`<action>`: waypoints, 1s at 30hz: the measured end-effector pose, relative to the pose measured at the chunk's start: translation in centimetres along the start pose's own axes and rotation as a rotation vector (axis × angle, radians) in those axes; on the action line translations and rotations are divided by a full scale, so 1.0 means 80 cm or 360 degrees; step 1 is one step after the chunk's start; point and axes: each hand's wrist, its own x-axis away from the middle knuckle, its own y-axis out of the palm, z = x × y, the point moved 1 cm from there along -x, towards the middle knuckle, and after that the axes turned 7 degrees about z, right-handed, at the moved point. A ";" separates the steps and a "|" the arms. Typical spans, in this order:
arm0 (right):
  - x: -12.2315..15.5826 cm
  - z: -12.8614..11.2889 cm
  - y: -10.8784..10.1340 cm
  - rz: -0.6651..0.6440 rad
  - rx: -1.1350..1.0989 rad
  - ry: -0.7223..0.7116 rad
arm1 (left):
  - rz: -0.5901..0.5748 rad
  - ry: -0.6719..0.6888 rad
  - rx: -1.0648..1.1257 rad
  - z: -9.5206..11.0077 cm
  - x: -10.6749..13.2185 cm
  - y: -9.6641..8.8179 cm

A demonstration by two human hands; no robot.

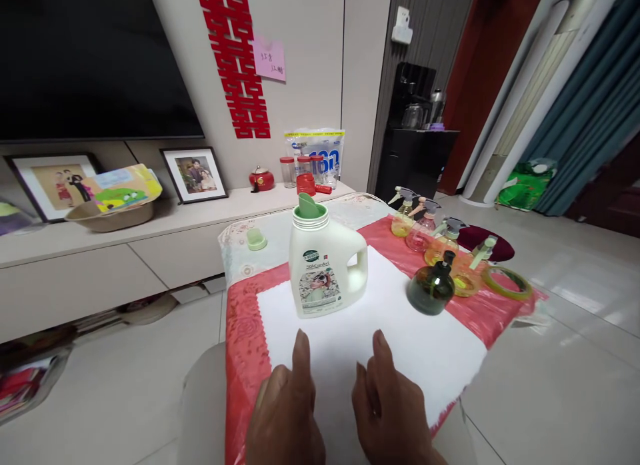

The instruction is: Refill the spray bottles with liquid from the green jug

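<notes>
My left hand (287, 412) is at the near edge of the white cloth, thumb raised, the other fingers loosely bent. Beside it on the right, my right hand (393, 408) has its thumb up, apart from the bent fingers. Both are empty and touch no object that I can make out. Just beyond them stands a pale green detergent jug (325, 265), upright, handle to the right. A green spout (309, 206) shows in its uncapped neck. To its left is a light green cap (257, 239). A dark green pump bottle (433, 285) stands at the right.
White cloth (400, 345) lies over a red table cover (245, 318). Several spray bottles (425, 230) and a roll of tape (507, 282) line the right side. Behind, a cabinet (200, 245) bears framed photos (195, 175), a red pot (261, 178) and red-lidded jars (289, 172).
</notes>
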 end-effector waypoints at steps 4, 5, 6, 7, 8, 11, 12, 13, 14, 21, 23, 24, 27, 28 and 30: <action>-0.007 0.010 0.011 -0.0091 0.0152 0.0015 | -0.0199 0.0102 -0.0298 -0.005 -0.005 0.016; -0.008 0.012 0.012 -0.0104 0.0160 0.0020 | -0.0205 0.0119 -0.0331 -0.006 -0.006 0.020; -0.008 0.013 0.013 -0.0109 0.0168 0.0019 | -0.0200 0.0137 -0.0355 -0.007 -0.007 0.022; -0.008 0.013 0.014 -0.0108 0.0179 0.0015 | -0.0199 0.0159 -0.0368 -0.008 -0.008 0.024; -0.008 0.013 0.013 -0.0105 0.0191 0.0016 | -0.0213 0.0183 -0.0372 -0.009 -0.008 0.026; -0.007 0.013 0.012 -0.0096 0.0177 0.0045 | -0.0305 0.0227 -0.0371 -0.011 -0.009 0.030; -0.006 0.013 0.012 -0.0091 0.0160 0.0051 | -0.0314 0.0226 -0.0380 -0.011 -0.008 0.031; -0.005 0.013 0.012 -0.0082 0.0148 0.0053 | -0.0302 0.0217 -0.0396 -0.009 -0.007 0.031; -0.004 0.013 0.012 -0.0076 0.0137 0.0053 | -0.0272 0.0207 -0.0415 -0.007 -0.006 0.032; -0.004 0.015 0.011 -0.0090 0.0133 0.0064 | -0.0055 0.0263 -0.0478 0.008 0.002 0.031; -0.005 0.014 0.011 -0.0076 0.0118 0.0066 | -0.0041 0.0268 -0.0490 0.009 0.002 0.033; -0.006 0.014 0.010 -0.0071 0.0117 0.0063 | -0.0048 0.0265 -0.0486 0.009 0.002 0.034; -0.006 0.013 0.010 -0.0082 0.0145 0.0051 | -0.0094 0.0234 -0.0448 0.008 0.003 0.037; -0.006 0.013 0.009 -0.0087 0.0156 0.0044 | -0.0108 0.0222 -0.0437 0.007 0.004 0.037; -0.005 0.012 0.009 -0.0087 0.0174 0.0030 | -0.0115 0.0216 -0.0420 0.005 0.006 0.038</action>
